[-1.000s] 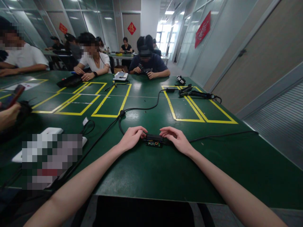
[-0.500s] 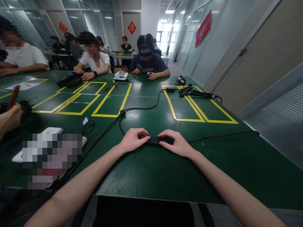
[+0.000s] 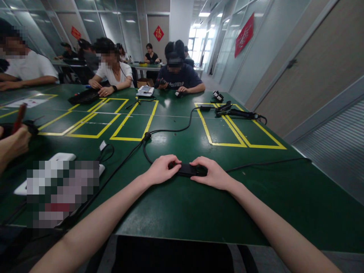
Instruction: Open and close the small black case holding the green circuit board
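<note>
1. Head view, centre of the frame: a flat black rectangular plastic-looking case (image 3: 186, 170) seems to rest on the green tabletop (image 3: 176, 216), with black cables (image 3: 244, 165) leading toward both hands.
2. The left hand (image 3: 164, 169), nearly closed, pinches its left end; the right hand (image 3: 212, 173), more widely curved, grips its right end.
3. Even, level pressure from both ends should suit this hold.
4. Upper left, a shallow black tray (image 3: 82, 98); upper centre, a brown cardboard box (image 3: 145, 82): contents unclear.

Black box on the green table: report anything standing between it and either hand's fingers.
Nothing visible stands in the way: the left hand and right hand directly touch the black box, one at each end.
</note>
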The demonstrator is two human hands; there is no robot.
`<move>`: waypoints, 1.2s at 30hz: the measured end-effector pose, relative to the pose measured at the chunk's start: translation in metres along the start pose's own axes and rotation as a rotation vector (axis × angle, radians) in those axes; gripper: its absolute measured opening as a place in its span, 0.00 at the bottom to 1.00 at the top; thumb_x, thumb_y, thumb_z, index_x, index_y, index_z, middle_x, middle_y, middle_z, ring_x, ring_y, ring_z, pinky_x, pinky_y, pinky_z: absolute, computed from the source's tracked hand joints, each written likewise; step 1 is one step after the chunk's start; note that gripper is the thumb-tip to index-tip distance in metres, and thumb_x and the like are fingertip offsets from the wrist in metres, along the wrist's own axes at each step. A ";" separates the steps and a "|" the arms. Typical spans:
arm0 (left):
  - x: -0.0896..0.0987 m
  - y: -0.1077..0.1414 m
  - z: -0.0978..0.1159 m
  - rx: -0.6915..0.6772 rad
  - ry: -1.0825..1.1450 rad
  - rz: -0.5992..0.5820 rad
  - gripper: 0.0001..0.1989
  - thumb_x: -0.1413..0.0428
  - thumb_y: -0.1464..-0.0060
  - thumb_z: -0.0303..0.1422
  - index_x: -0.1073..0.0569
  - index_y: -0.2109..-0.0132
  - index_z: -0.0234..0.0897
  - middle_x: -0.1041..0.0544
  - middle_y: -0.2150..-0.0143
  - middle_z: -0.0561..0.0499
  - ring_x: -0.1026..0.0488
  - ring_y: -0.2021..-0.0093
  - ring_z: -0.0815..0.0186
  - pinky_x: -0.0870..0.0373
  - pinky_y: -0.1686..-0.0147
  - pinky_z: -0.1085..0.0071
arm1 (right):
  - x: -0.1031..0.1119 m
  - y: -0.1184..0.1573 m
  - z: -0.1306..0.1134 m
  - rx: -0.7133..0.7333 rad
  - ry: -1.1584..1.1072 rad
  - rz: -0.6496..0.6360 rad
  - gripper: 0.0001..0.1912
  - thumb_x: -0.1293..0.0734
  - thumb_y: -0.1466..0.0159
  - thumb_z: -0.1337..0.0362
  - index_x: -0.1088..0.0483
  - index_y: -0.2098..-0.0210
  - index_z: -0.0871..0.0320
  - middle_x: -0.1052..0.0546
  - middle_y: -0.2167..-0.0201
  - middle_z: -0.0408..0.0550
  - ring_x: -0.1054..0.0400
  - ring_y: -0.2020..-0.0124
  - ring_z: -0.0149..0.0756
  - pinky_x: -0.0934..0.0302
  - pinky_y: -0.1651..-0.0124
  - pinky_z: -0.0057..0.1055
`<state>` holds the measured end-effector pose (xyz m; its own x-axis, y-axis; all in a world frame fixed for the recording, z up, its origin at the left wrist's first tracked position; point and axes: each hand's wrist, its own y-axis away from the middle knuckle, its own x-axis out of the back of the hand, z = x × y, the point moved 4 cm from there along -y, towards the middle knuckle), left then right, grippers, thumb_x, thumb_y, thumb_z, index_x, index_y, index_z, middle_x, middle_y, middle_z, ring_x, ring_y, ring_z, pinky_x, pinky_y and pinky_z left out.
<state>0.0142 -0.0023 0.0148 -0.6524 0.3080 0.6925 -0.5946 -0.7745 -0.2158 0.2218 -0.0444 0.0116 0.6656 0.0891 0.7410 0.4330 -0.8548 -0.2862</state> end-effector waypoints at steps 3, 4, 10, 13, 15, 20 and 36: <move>0.002 0.002 0.003 -0.046 -0.072 -0.061 0.13 0.36 0.49 0.37 0.25 0.58 0.38 0.20 0.60 0.49 0.23 0.62 0.61 0.28 0.62 0.67 | -0.001 0.001 0.000 0.005 0.039 -0.009 0.18 0.23 0.44 0.65 0.27 0.55 0.55 0.22 0.57 0.49 0.26 0.55 0.42 0.31 0.52 0.39; 0.002 0.003 0.005 -0.065 -0.099 -0.081 0.16 0.34 0.51 0.37 0.26 0.57 0.38 0.21 0.58 0.49 0.23 0.61 0.60 0.28 0.62 0.67 | -0.002 0.001 0.000 0.006 0.053 -0.010 0.18 0.23 0.45 0.65 0.27 0.55 0.56 0.22 0.57 0.49 0.26 0.56 0.42 0.32 0.53 0.39; -0.005 0.003 0.009 -0.115 -0.208 -0.121 0.16 0.37 0.51 0.32 0.28 0.54 0.39 0.22 0.56 0.48 0.25 0.58 0.59 0.28 0.59 0.65 | -0.002 -0.001 -0.007 0.046 0.159 0.011 0.15 0.25 0.44 0.65 0.26 0.57 0.56 0.22 0.62 0.49 0.27 0.61 0.42 0.33 0.57 0.38; -0.011 0.002 0.012 -0.150 -0.279 -0.111 0.19 0.38 0.52 0.30 0.27 0.50 0.38 0.23 0.54 0.47 0.25 0.55 0.57 0.27 0.55 0.63 | -0.002 -0.002 -0.009 0.057 0.198 0.043 0.14 0.27 0.44 0.64 0.24 0.57 0.56 0.22 0.65 0.49 0.28 0.64 0.42 0.34 0.59 0.38; -0.013 0.000 0.013 -0.154 -0.330 -0.103 0.20 0.39 0.51 0.29 0.26 0.49 0.38 0.23 0.54 0.46 0.25 0.54 0.56 0.27 0.54 0.62 | -0.001 -0.002 -0.010 0.057 0.196 0.052 0.12 0.28 0.43 0.64 0.24 0.58 0.56 0.22 0.66 0.49 0.28 0.64 0.41 0.34 0.59 0.37; -0.012 -0.001 0.012 -0.186 -0.422 -0.114 0.18 0.40 0.47 0.28 0.25 0.48 0.37 0.21 0.55 0.46 0.24 0.54 0.56 0.27 0.51 0.61 | -0.002 -0.002 -0.011 0.118 0.219 0.000 0.20 0.26 0.42 0.60 0.26 0.51 0.57 0.22 0.62 0.50 0.28 0.61 0.42 0.33 0.58 0.38; -0.004 0.001 0.017 -0.244 -0.411 -0.135 0.10 0.41 0.39 0.33 0.24 0.50 0.38 0.18 0.57 0.49 0.21 0.56 0.58 0.31 0.55 0.63 | -0.004 0.001 -0.017 0.254 0.358 0.074 0.15 0.33 0.31 0.58 0.27 0.48 0.59 0.20 0.56 0.56 0.26 0.57 0.45 0.30 0.55 0.42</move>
<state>0.0246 -0.0134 0.0234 -0.3520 0.1147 0.9290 -0.7855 -0.5760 -0.2265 0.2094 -0.0546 0.0188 0.4672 -0.1884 0.8639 0.5575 -0.6955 -0.4532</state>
